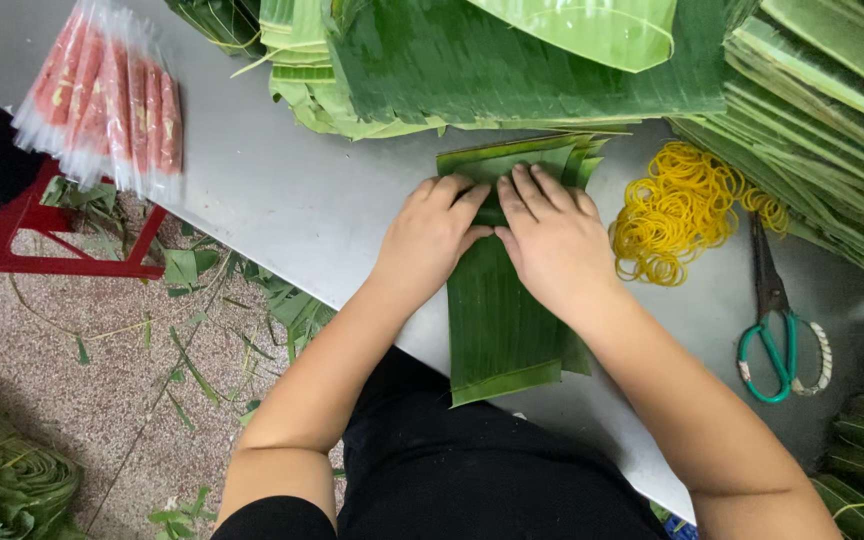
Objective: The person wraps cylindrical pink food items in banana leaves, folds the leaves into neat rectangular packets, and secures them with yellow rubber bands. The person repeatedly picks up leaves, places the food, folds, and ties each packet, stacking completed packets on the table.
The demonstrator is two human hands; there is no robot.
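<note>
— Banana-leaf strips (500,330), stacked on the counter (292,200): which way do they run?
— Lengthwise from lower centre toward the frame's top.
— And the hands?
— Left hand (430,236), right hand (555,240), both flat, pressing its upper half.

Premises: a small leaf-packing workshop. Evidence: beyond the hands, large stacks of cut banana leaves (512,60) on a grey metal worktable (282,200); right of them, loose yellow rubber bands (677,210) and scissors (774,320); far left, plastic packets (102,100); leaf trimmings (202,330) litter the speckled floor (72,380).
</note>
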